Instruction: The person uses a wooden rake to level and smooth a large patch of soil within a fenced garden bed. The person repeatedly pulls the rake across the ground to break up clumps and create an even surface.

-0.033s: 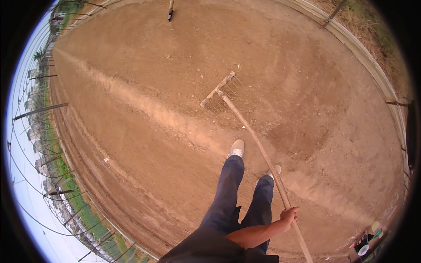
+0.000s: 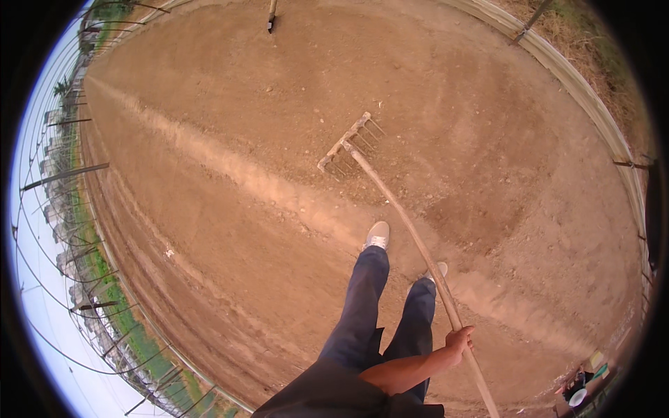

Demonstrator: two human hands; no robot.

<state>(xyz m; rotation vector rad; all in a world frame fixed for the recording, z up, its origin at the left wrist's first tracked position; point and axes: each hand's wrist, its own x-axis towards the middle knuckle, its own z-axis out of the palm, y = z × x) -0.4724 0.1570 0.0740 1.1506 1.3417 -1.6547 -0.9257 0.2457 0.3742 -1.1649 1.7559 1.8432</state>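
Bending along the left rim, a metal frame of hoops and posts (image 2: 66,177) bounds the plot, with a strip of green plants (image 2: 132,320) behind it. Brown soil (image 2: 230,258) spreads broadly from that edge to the feet, giving wide room on this side. A paler soil ridge (image 2: 209,150) runs across it, slanting from the upper left down toward the right. At the top edge, a dark-tipped tool (image 2: 270,26) enters on a pale shaft, well apart from the wooden-handled rake (image 2: 419,240). The rake's head (image 2: 344,142) is out ahead of the feet, past the ridge, its thin tines showing on the right side; whether they touch the ground I cannot tell. Soil reaches widely around the head. The left shoe (image 2: 377,235) stands at the ridge near the handle, which slants down past it and covers part of the right shoe (image 2: 442,266). The left hand (image 2: 458,341) has its fingers curled closed around the lower handle; the right hand is out of view, so I cannot tell its fingers. Farther right come a darker soil patch (image 2: 481,223), a round white container (image 2: 578,397) at the lower rim, and pale edging (image 2: 580,82) curving along the plot, dry grass (image 2: 599,56) beyond it
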